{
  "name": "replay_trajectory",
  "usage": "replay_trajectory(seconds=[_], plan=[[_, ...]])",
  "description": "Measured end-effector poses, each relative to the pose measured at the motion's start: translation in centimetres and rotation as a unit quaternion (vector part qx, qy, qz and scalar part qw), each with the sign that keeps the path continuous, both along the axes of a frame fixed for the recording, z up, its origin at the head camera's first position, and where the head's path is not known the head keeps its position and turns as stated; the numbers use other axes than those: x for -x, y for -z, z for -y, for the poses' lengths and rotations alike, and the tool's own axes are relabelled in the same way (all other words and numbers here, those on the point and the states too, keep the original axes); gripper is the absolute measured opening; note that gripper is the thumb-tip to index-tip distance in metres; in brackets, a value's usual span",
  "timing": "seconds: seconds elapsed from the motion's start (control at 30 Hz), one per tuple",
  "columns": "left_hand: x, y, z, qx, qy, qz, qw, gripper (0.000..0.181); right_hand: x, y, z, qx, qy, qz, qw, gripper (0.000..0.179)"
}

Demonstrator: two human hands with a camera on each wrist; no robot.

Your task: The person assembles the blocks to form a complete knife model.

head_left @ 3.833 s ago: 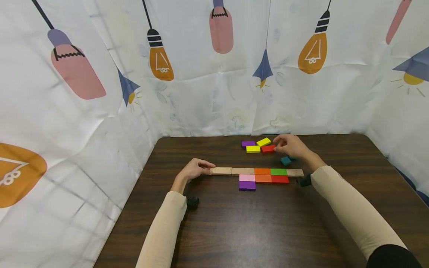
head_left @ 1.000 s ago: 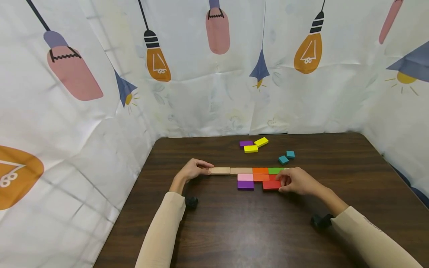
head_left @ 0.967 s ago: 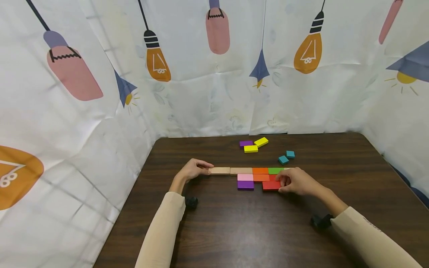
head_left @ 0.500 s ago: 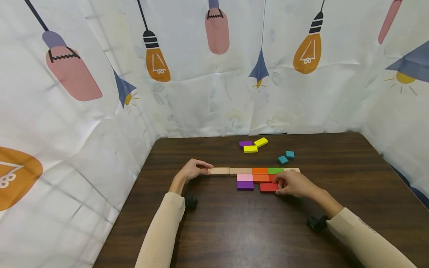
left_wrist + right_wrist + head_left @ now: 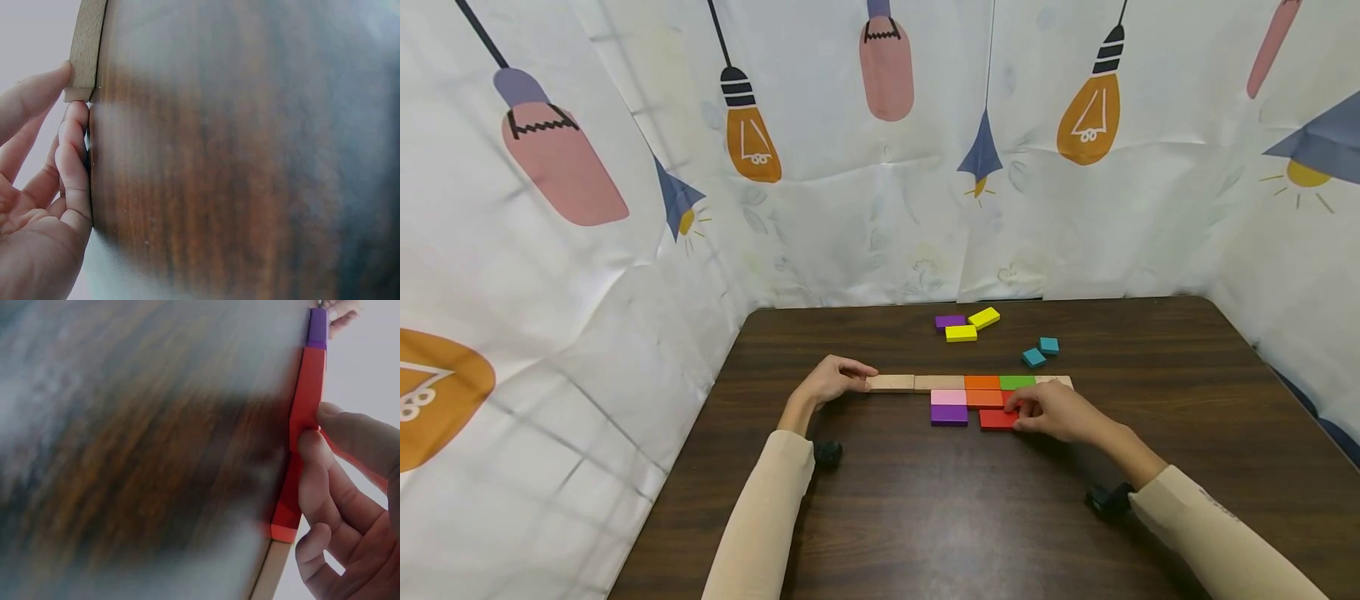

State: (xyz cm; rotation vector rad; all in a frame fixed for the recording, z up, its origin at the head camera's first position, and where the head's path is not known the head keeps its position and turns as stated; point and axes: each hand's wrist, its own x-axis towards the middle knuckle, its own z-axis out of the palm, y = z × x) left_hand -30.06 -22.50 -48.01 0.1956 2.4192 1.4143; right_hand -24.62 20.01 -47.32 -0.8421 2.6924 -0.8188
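Just right of the purple block (image 5: 949,415), across a narrow gap, I see the front red block (image 5: 997,420) on the desk (image 5: 895,517), its long axis running left to right. The right hand (image 5: 1052,412) is nearer, grip pinching its right end. The orange block (image 5: 983,399) lies behind; purple would stop leftward sliding. The left hand (image 5: 835,379), fingers relaxed, touches the left wooden block (image 5: 891,383).

A booth-like enclosure was formed by white lamp-printed sheets (image 5: 865,225), by which a wood-grain desk (image 5: 910,517) was surrounded on three sides; the wider room was hidden.
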Motion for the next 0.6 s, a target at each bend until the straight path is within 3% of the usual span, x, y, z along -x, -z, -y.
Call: replay_trajectory(seconds=[0.6], plan=[[0.0, 0.0, 0.0, 0.003, -0.002, 0.001, 1.0, 0.025, 0.2, 0.0, 1.5, 0.003, 0.004, -0.018, 0.9998, 0.017]])
